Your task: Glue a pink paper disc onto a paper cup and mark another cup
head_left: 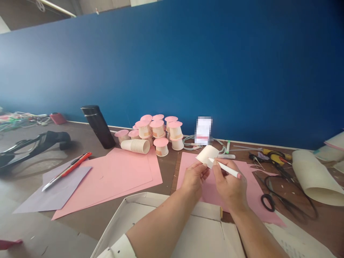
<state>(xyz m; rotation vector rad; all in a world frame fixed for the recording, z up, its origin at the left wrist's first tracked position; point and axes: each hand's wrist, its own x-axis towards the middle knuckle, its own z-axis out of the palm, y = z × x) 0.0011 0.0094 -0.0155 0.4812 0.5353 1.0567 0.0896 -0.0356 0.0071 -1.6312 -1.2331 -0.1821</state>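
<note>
My left hand (194, 179) grips a small white paper cup (207, 154), tilted with its open end toward the lower left. In my right hand (231, 188) is a white marker pen (228, 168) with a pink end, its tip at the cup's side; whether it has left a mark there is too small to tell. Both hands are above a pink paper sheet (188, 163). Behind and to the left, several upside-down cups (161, 147) stand grouped and partly stacked, topped with pink paper discs. A nested stack of paper cups (135, 146) lies on its side before them.
Left are a black bottle (99, 127), pink sheets (120, 175) and a red utility knife (68, 170) on lilac paper. A pixelated upright panel (203, 130) stands behind the cup. Cables (285, 186) and a paper roll (317, 175) lie right; an open cardboard box (145, 200) is in front.
</note>
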